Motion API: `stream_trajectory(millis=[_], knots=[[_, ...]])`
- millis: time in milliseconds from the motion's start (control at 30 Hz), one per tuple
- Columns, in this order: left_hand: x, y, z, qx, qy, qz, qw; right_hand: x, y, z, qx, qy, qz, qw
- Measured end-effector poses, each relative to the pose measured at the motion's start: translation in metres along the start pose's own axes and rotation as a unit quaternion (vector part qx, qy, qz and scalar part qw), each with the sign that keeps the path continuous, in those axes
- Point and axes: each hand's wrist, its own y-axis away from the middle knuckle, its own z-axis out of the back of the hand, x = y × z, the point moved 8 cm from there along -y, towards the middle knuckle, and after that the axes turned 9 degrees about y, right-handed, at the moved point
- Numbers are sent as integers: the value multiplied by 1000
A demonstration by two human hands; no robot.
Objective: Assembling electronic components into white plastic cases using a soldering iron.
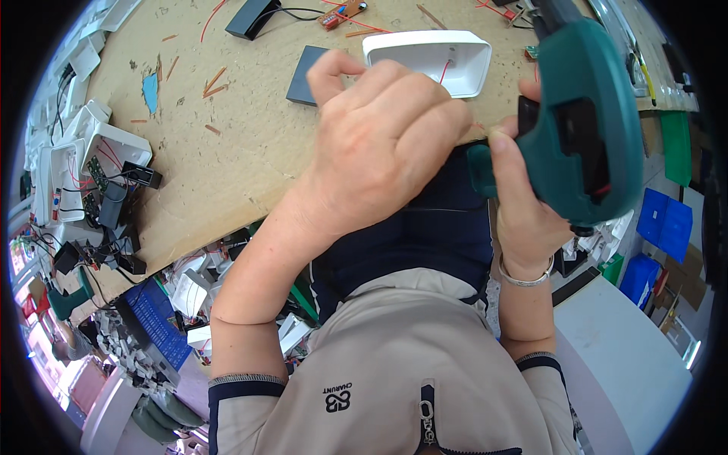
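My left hand [387, 140] is held over the near edge of the workbench, back of the hand up, with its fingers curled inward. Its fingertips are hidden, so I cannot make out what they hold. My right hand [523, 197] grips a dark green pistol-shaped power tool [618, 129], its thumb reaching toward my left fingers. Just beyond my left hand stands an open white plastic housing [470, 68], with a red wire [444, 72] inside. A flat dark grey box [305, 80] lies partly behind my left hand.
White housings [125, 144] with wires and black modules crowd the bench's left end. A black box [249, 19] with a cable and a red circuit board [341, 15] lie at the back. Brown scraps [216, 80] litter the benchtop [227, 159]. Blue bins [663, 220] stand at right.
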Motion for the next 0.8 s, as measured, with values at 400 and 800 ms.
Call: stream_trajectory(millis=[400,800], knots=[[22,-18,-9,-147,-100,-71,982,-34,64,47,24,-288,-208,934],[0,-33,-6,-146,-101,-62,982,-51,87,40,72,-257,-286,920]])
